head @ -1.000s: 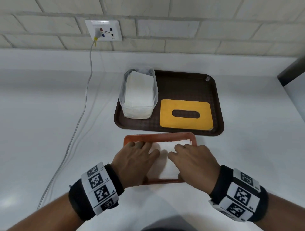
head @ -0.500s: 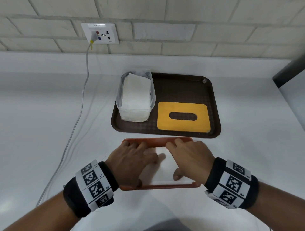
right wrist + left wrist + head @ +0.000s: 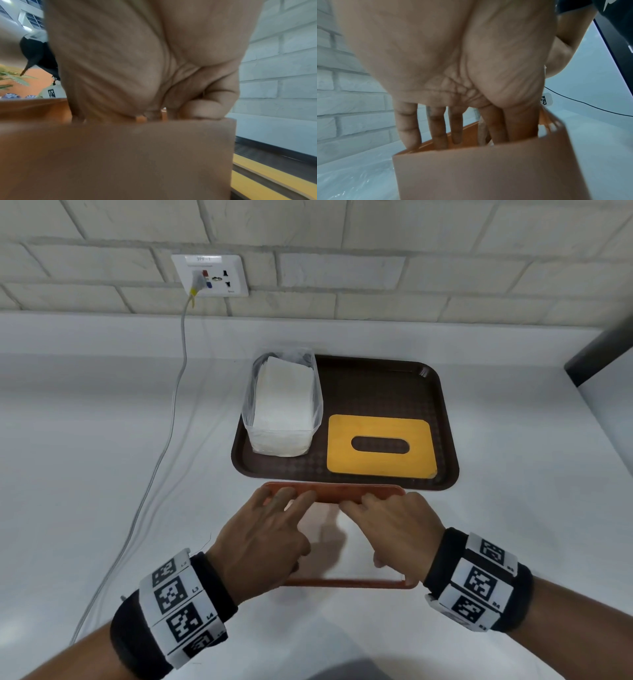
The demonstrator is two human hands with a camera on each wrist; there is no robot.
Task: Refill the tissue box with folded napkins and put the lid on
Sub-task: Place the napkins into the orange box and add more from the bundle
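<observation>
An orange tissue box [image 3: 342, 583] stands on the white counter in front of the tray. White napkins [image 3: 352, 556] lie inside it. My left hand [image 3: 263, 535] and right hand [image 3: 394, 529] both reach into the box and press on the napkins, fingertips at the far rim. The left wrist view shows straight left fingers [image 3: 409, 132] going down behind the box wall [image 3: 479, 173]. In the right wrist view the right hand [image 3: 145, 54] dips behind the near wall [image 3: 120, 155]. The yellow slotted lid [image 3: 342, 446] lies flat on the tray, untouched.
A brown tray [image 3: 445, 419] sits just beyond the box. On its left stands a stack of napkins in a clear plastic bag [image 3: 282, 405]. A white cable [image 3: 168, 433] runs down the counter from a wall socket [image 3: 210, 275] at the left.
Both hands have slid forward over the napkins, from the middle of the box to its far rim. The lid and the bagged stack have not moved.
</observation>
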